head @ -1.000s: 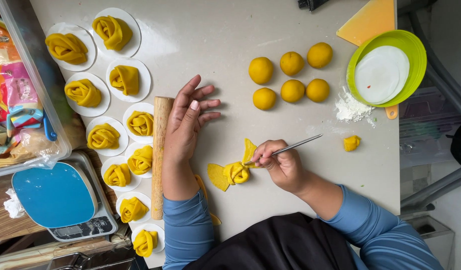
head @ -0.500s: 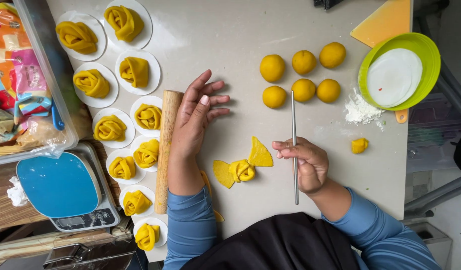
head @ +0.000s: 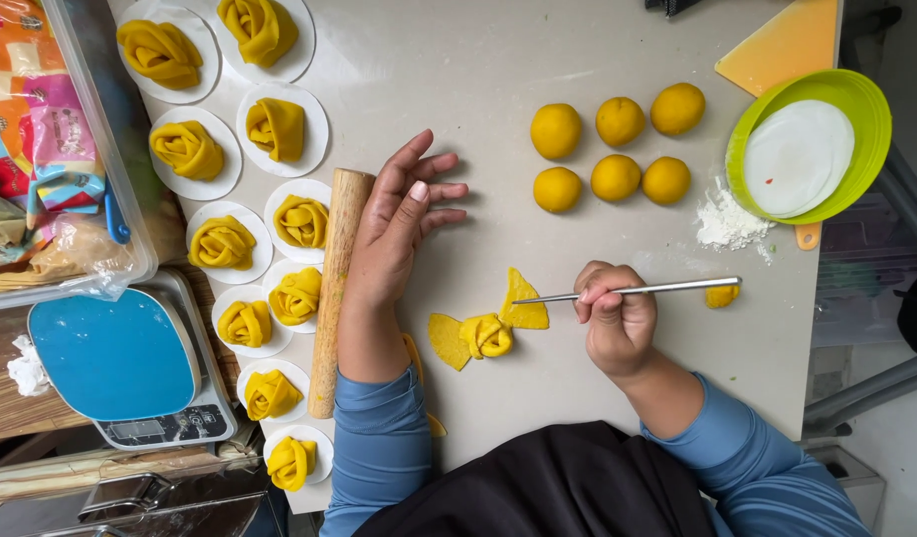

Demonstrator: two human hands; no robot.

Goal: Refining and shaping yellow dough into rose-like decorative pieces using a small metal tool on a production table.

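grey table (head: 538, 60), colourful packets (head: 26, 119) far left, right hand (head: 618, 323) gripping metal rod (head: 642, 290)

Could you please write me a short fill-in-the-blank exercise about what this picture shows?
1. The right hand grips a thin metal ____.
2. The left hand rests flat beside the wooden ____.
3. ____ dough balls lie in two rows.
4. The scale has a ____ top.

Missing words: rod; rolling pin; Six; blue
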